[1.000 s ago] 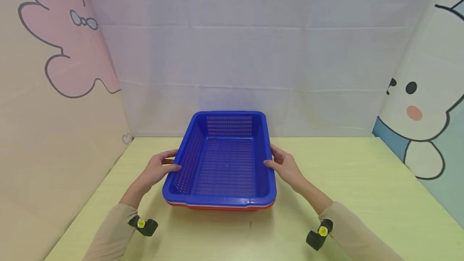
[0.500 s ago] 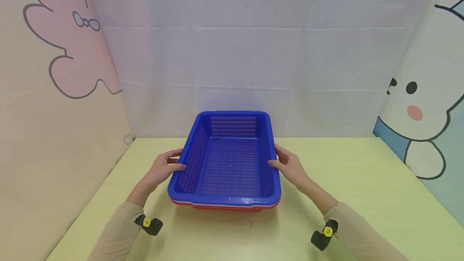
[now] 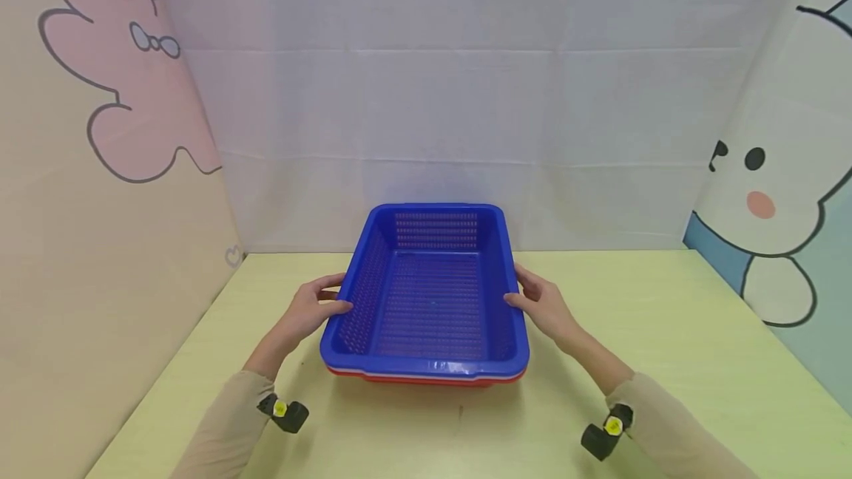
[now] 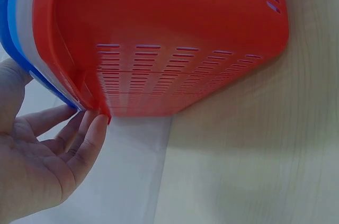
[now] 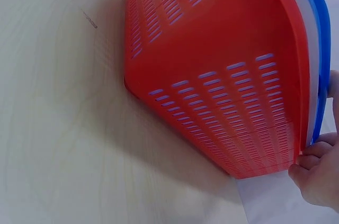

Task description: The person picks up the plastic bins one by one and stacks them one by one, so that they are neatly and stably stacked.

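A blue slotted plastic basket [image 3: 426, 367] lies on top of a nested stack in the middle of the head view. Under its rim shows a thin white basket rim [image 5: 311, 33], and lowest is a red basket [image 4: 153, 17] with rows of slots in its walls. My left hand [image 3: 311, 309] grips the stack's left long side, thumb over the blue rim and fingers beneath the rims. On the opposite side my right hand [image 3: 547, 310] holds the rims likewise, thumb on top. Nothing lies inside the blue basket. The white basket's body is hidden.
The stack is on a pale yellow wood-grain table [image 3: 639, 331]. Close behind stands a white cloth wall [image 3: 459, 109]. Side panels with cartoon animals border the table left and right. Each sleeve carries a black wrist camera [image 3: 289, 415].
The basket stack has shifted steadily to the right across the table, and both hands have gone along with it. Their grip on the rims looks unchanged.
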The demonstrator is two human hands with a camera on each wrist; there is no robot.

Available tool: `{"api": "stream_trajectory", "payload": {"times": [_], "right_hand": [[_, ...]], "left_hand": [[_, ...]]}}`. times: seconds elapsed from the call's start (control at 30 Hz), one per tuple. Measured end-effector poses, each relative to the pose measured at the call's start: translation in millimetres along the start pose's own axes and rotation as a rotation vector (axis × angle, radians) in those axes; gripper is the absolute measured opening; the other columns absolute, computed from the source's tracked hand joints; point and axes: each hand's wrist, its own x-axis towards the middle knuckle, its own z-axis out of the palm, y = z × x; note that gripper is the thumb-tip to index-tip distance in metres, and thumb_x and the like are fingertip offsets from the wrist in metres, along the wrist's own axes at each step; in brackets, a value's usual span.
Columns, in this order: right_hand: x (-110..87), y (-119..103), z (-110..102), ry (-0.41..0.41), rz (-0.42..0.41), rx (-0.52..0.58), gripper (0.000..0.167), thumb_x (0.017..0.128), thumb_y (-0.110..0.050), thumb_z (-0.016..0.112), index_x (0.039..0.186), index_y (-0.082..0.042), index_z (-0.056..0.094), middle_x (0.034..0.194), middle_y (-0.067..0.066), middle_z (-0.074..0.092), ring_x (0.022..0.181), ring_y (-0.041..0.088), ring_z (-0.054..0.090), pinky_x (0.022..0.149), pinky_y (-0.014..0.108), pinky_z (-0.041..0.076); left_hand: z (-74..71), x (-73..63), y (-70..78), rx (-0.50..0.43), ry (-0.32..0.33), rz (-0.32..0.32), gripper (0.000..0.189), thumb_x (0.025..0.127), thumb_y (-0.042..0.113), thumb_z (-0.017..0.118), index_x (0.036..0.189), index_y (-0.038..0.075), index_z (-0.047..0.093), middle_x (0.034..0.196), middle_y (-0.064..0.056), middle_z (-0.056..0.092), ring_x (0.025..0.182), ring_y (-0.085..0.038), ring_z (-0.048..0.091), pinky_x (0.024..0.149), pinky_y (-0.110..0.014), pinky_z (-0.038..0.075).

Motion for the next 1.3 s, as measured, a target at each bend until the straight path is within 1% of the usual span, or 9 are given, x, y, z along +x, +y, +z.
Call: {"api": "stream_trajectory", "payload": {"times": [0.27,0.3,0.5,0.53,0.7,0.8,0.9,1.0,1.3], "right_hand": [[-1.5,2.6,-8.0,-0.001,0.003,-0.018,0.061,0.085,-0.005,0.059,0.137,0.008,0.030,0.137,0.024,0.035,0.119,0.037,0.042,0.094,0.043,0.038],[-1.7,3.0,-8.9,-0.001,0.006,-0.015,0.061,0.085,-0.004,0.059,0.137,0.008,0.030,0.137,0.024,0.035,0.119,0.037,0.042,0.094,0.043,0.038],[-3.7,3.5,-14.5,0.002,0.012,-0.030,0.060,0.085,-0.005,0.059,0.137,0.007,0.032,0.136,0.024,0.036,0.119,0.036,0.043,0.094,0.043,0.038],[-4.2,3.4,-15.6,0.004,0.014,-0.037,0.060,0.085,-0.006,0.060,0.137,0.007,0.032,0.136,0.024,0.036,0.119,0.036,0.044,0.094,0.043,0.038],[-5.7,4.1,-21.3,0.007,0.021,-0.054,0.060,0.085,-0.007,0.060,0.137,0.005,0.032,0.136,0.023,0.037,0.118,0.036,0.045,0.094,0.043,0.039],[-6.7,5.2,-24.5,0.013,0.019,-0.062,0.059,0.086,-0.008,0.060,0.137,0.003,0.033,0.136,0.022,0.037,0.118,0.035,0.045,0.093,0.037,0.042],[-7.9,7.2,-27.8,0.022,0.011,-0.058,0.058,0.086,-0.008,0.060,0.137,0.003,0.034,0.135,0.022,0.038,0.118,0.034,0.045,0.088,0.022,0.044],[-9.0,9.2,-30.8,0.028,0.003,-0.040,0.058,0.085,-0.006,0.059,0.136,0.005,0.034,0.134,0.023,0.039,0.117,0.035,0.044,0.082,0.011,0.041],[-11.4,12.5,-40.1,0.036,0.003,-0.082,0.059,0.085,-0.010,0.060,0.137,0.004,0.034,0.135,0.023,0.039,0.117,0.036,0.045,0.080,0.009,0.041]], "left_hand": [[9.0,2.3,3.1,-0.029,0.009,0.033,0.055,0.082,0.009,0.063,0.132,-0.001,0.043,0.119,-0.024,0.053,0.107,-0.034,0.050,0.079,-0.038,0.051],[10.0,0.5,7.0,-0.034,0.007,0.034,0.055,0.082,0.008,0.063,0.132,-0.002,0.043,0.119,-0.024,0.053,0.107,-0.034,0.050,0.078,-0.038,0.051],[16.2,1.5,9.8,-0.037,0.013,0.019,0.056,0.081,0.009,0.064,0.132,-0.001,0.043,0.124,-0.023,0.049,0.108,-0.035,0.050,0.080,-0.039,0.050],[17.3,3.9,6.6,-0.034,0.016,0.019,0.057,0.081,0.010,0.064,0.132,0.000,0.043,0.126,-0.022,0.048,0.108,-0.034,0.050,0.080,-0.039,0.050],[22.6,5.6,8.0,-0.034,0.020,0.031,0.057,0.080,0.008,0.065,0.132,-0.001,0.044,0.129,-0.021,0.046,0.108,-0.035,0.050,0.080,-0.040,0.050],[25.8,5.2,10.4,-0.041,0.016,0.034,0.057,0.079,0.008,0.065,0.132,-0.001,0.044,0.129,-0.021,0.046,0.108,-0.036,0.050,0.080,-0.039,0.050],[29.5,5.2,12.3,-0.053,0.006,0.039,0.058,0.079,0.009,0.066,0.132,-0.001,0.043,0.130,-0.021,0.045,0.109,-0.036,0.051,0.080,-0.039,0.051],[32.4,5.7,13.7,-0.061,-0.002,0.047,0.059,0.079,0.009,0.067,0.132,-0.002,0.043,0.130,-0.021,0.045,0.108,-0.036,0.051,0.080,-0.039,0.051],[39.6,7.8,17.1,-0.065,0.004,0.062,0.058,0.078,0.010,0.067,0.131,0.000,0.045,0.128,-0.020,0.046,0.107,-0.035,0.052,0.079,-0.038,0.051]]}}
